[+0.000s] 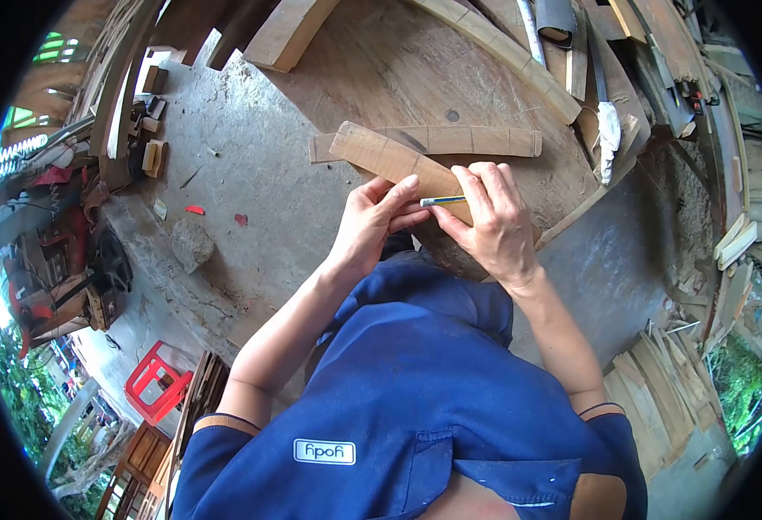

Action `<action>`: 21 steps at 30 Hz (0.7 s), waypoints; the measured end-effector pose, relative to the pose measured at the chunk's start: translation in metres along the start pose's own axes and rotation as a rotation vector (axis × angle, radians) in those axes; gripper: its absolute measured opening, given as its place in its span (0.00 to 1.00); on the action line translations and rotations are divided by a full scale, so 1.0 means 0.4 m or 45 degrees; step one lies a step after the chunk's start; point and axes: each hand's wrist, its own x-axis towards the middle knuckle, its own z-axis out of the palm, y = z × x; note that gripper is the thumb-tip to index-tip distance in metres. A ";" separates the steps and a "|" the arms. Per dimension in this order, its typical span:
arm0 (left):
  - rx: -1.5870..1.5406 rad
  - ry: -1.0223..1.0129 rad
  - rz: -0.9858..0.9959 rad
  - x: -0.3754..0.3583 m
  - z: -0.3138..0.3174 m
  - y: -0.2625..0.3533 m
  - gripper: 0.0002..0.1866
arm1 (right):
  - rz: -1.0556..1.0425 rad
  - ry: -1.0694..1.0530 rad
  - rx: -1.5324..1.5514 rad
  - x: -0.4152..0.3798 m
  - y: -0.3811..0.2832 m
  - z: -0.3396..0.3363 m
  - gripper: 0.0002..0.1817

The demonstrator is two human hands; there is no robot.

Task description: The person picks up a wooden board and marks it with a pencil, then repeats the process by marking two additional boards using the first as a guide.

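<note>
A curved wooden piece [398,160] with faint lines across its face slants between my hands above the workbench. My left hand [372,217] is closed on its near edge, thumb on top and fingers beneath. On the right end, my right hand [491,212] grips the wood and also holds a blue and white pencil [441,201]. The pencil lies across the wood, its far tip hidden under my fingers. Behind, a second curved wooden piece [485,141] with similar cross lines rests on the wooden bench top [381,61].
A longer curved strip [502,56] and a thick wood block [290,35] lie farther back on the bench. At right hangs a tool with a white-wrapped handle [608,139]. A stone [192,244] and a red plastic chair [157,381] stand on the left. Stacked boards [667,399] lean at lower right.
</note>
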 end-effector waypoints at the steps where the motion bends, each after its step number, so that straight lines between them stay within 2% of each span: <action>1: 0.000 0.045 -0.024 0.008 0.003 0.000 0.15 | 0.008 -0.003 0.003 0.002 0.002 0.003 0.32; 14: -0.072 0.175 -0.127 0.030 0.028 0.018 0.15 | 0.054 -0.021 0.083 0.013 0.031 0.020 0.32; 21: -0.059 0.194 -0.046 0.027 0.032 0.004 0.14 | 0.054 -0.025 0.083 0.008 0.036 0.022 0.32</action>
